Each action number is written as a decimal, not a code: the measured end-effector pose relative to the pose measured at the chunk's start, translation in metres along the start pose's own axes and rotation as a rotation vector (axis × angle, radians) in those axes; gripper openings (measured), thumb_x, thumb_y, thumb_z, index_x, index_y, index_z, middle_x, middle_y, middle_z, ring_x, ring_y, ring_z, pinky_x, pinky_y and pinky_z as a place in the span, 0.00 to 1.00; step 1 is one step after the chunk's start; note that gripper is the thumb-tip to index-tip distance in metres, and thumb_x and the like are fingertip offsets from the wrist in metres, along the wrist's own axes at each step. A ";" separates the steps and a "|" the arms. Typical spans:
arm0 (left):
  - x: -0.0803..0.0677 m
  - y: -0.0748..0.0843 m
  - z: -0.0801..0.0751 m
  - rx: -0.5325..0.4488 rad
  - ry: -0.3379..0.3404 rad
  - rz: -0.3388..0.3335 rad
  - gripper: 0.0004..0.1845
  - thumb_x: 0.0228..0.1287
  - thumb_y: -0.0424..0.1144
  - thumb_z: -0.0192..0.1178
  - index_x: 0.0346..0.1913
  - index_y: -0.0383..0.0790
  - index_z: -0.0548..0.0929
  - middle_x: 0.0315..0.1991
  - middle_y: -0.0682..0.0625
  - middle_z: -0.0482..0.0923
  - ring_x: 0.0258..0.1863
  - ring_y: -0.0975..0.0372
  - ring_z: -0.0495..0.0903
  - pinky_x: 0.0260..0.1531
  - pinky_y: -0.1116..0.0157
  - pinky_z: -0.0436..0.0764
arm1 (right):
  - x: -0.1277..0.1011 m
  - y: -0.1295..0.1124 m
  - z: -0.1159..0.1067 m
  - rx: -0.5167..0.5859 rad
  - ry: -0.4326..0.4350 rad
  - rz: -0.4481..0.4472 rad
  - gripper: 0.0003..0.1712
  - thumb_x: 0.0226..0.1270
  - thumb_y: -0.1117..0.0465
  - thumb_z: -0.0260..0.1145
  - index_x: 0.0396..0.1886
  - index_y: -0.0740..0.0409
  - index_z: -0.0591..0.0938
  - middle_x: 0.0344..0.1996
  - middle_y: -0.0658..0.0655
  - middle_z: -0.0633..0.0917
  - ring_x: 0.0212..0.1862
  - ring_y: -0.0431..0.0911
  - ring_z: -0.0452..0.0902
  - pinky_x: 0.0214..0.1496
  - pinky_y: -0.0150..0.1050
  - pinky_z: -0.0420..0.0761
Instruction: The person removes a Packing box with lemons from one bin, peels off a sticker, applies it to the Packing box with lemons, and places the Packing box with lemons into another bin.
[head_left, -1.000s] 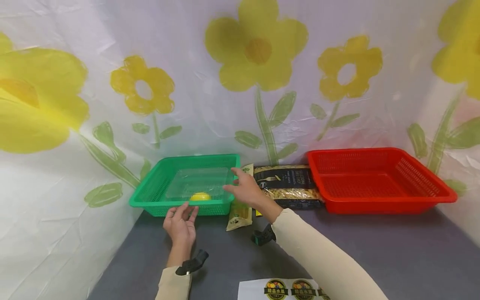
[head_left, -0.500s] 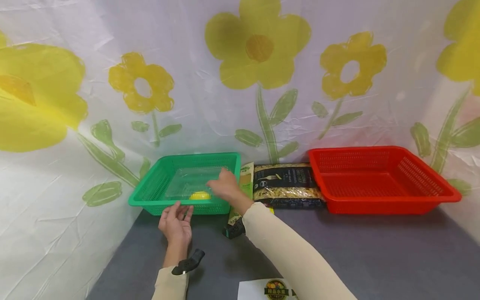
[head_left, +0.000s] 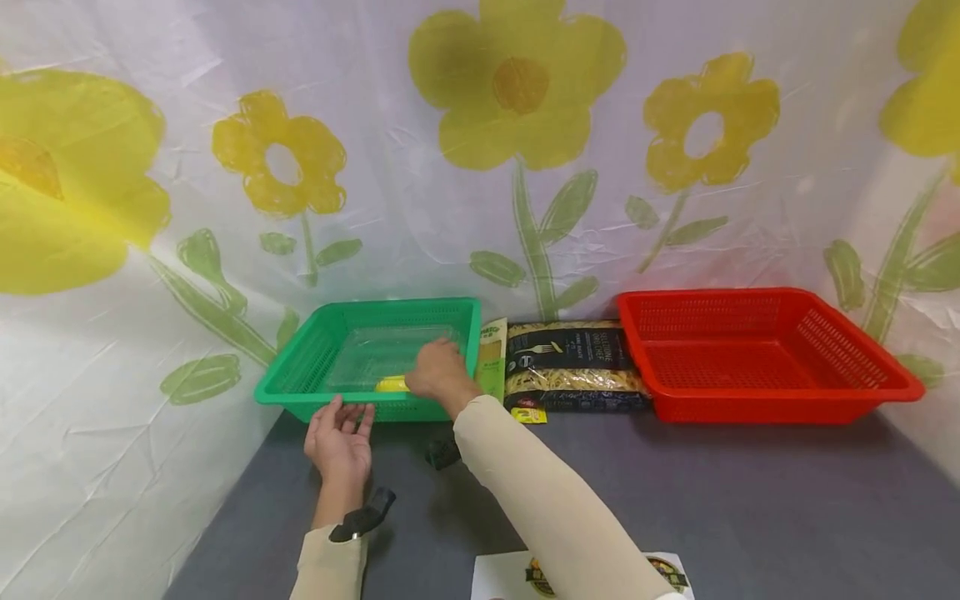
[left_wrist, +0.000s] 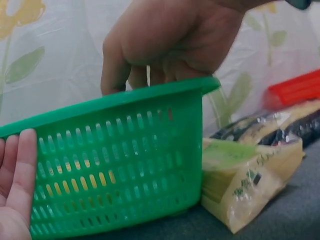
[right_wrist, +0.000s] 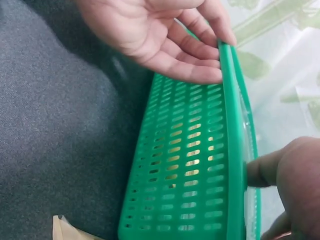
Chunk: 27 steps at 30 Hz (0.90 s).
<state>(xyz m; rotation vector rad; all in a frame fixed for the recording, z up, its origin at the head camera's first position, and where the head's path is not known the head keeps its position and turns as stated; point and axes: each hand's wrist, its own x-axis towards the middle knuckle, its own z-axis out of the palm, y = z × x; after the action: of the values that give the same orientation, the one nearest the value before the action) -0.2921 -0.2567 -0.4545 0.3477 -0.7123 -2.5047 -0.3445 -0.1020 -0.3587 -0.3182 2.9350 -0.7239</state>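
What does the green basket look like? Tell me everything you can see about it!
The green basket looks like plastic, shallow and rectangular, with slotted walls and a flat rim. It sits upright on the grey table, against the flowered sheet at the back. A clear plastic box and something yellow lie inside. The right hand reaches into it, while the left hand touches its front wall with straight fingers.
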 end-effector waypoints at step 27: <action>0.003 -0.003 0.002 0.022 0.019 0.027 0.06 0.72 0.33 0.62 0.37 0.37 0.75 0.27 0.45 0.78 0.29 0.53 0.81 0.40 0.55 0.87 | 0.012 0.006 0.011 0.413 0.134 0.076 0.22 0.79 0.51 0.54 0.29 0.61 0.81 0.16 0.53 0.75 0.15 0.46 0.67 0.17 0.40 0.69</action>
<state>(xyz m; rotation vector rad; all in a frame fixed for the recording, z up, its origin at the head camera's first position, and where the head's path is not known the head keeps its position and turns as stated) -0.2962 -0.2550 -0.4548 0.3676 -0.7331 -2.4667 -0.3553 -0.1044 -0.3714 -0.1223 2.7980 -1.3519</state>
